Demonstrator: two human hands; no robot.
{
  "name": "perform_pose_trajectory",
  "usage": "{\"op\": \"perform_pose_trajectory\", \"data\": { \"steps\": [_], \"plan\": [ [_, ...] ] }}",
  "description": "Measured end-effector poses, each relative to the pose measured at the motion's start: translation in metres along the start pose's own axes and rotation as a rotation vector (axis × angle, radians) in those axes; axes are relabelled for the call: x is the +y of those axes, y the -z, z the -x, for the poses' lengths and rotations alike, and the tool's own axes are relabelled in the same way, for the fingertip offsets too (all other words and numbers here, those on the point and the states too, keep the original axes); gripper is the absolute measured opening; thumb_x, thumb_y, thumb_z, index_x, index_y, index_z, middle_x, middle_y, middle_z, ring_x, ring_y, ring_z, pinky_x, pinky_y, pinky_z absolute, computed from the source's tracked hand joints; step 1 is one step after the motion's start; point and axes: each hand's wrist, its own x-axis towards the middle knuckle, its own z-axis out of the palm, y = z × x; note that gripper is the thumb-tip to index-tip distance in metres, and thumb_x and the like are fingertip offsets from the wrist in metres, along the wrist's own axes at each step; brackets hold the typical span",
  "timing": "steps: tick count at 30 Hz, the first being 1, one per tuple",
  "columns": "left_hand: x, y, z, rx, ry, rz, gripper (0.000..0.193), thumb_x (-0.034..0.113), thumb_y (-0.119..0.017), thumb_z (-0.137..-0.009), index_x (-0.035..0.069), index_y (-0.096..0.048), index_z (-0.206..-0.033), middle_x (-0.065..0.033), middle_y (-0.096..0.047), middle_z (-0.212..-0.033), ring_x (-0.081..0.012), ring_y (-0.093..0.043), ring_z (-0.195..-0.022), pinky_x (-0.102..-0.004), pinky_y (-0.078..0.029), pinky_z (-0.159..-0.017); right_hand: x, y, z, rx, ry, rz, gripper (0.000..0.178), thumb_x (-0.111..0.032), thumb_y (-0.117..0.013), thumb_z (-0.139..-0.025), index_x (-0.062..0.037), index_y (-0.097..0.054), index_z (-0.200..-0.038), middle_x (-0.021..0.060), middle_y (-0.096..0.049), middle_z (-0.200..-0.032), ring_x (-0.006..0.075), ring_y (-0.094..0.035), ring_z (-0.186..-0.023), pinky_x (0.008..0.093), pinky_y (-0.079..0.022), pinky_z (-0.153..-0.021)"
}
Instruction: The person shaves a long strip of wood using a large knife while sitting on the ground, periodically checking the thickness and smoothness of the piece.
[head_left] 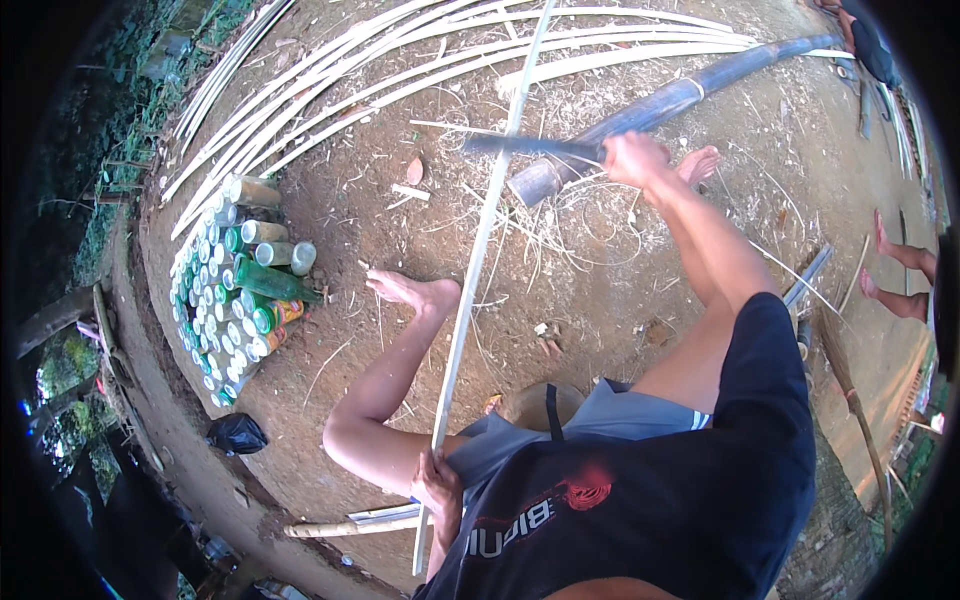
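Observation:
A long pale bamboo strip (pixel 468 300) slants from beside my left thigh up past the top of the head view. My left hand (pixel 437 483) is closed around its lower part, next to my thigh. In my right hand (pixel 637 160), stretched out over the ground, is a knife (pixel 530 146) with a long dark blade, slightly smeared by motion. The blade points left and crosses the strip; whether it touches is hard to tell. Just beyond my right hand lies a thick dark bamboo pole (pixel 640 115), with thin shavings (pixel 540 230) scattered below it.
Several split bamboo strips (pixel 400 95) lie fanned out at the far side. Many jars and bottles (pixel 235 290) stand grouped at left, near a black plastic bag (pixel 237 433). A stick broom (pixel 850 395) is at right, and another person's legs (pixel 905 270) show beyond it.

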Motion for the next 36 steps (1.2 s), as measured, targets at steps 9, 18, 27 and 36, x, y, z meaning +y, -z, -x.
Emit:
{"op": "perform_pose_trajectory", "data": {
  "steps": [9, 18, 27, 36],
  "plan": [
    [0.003, 0.024, 0.009, -0.163, 0.166, -0.022, 0.017, 0.018, -0.057, -0.092, 0.003, -0.065, -0.091, -0.0218, -0.061, -0.066, -0.0402, -0.059, -0.057, -0.0458, -0.044, -0.053, 0.0, -0.007, -0.036, 0.124, 0.086, -0.006, 0.024, -0.018, -0.052, -0.085, -0.0028, -0.069, -0.094, 0.0104, -0.062, -0.064, 0.0177, -0.058, -0.053, 0.0329, -0.048, -0.049],
    [-0.026, 0.074, -0.002, -0.356, 0.252, 0.019, 0.033, 0.03, -0.054, -0.094, -0.001, -0.064, -0.087, -0.0241, -0.056, -0.063, -0.0409, -0.058, -0.058, -0.0471, -0.044, -0.057, 0.049, 0.034, -0.017, 0.343, -0.259, -0.53, 0.032, -0.033, -0.062, -0.085, -0.0043, -0.067, -0.072, 0.0093, -0.063, -0.062, 0.0201, -0.063, -0.062, 0.0376, -0.048, -0.061],
    [-0.054, 0.087, -0.009, -0.399, 0.146, 0.397, 0.048, 0.04, -0.057, -0.091, -0.003, -0.061, -0.07, -0.0075, -0.046, -0.048, -0.0132, -0.046, -0.05, -0.0359, -0.039, -0.049, -0.072, -0.125, 0.195, 0.059, -0.14, -0.838, 0.024, -0.021, -0.075, -0.082, -0.0014, -0.062, -0.079, 0.0017, -0.056, -0.051, 0.0111, -0.054, -0.043, 0.0304, -0.042, -0.041],
    [0.039, 0.025, -0.068, -0.415, -0.035, 0.23, 0.038, 0.036, -0.059, -0.09, -0.001, -0.067, -0.094, -0.0197, -0.063, -0.071, -0.0308, -0.066, -0.069, -0.0424, -0.048, -0.066, -0.137, -0.125, 0.266, 0.224, -0.306, -1.48, 0.025, -0.013, -0.073, -0.083, -0.0082, -0.053, -0.067, -0.0003, -0.05, -0.051, 0.0081, -0.046, -0.037, 0.0258, -0.038, -0.037]
  ]
}}
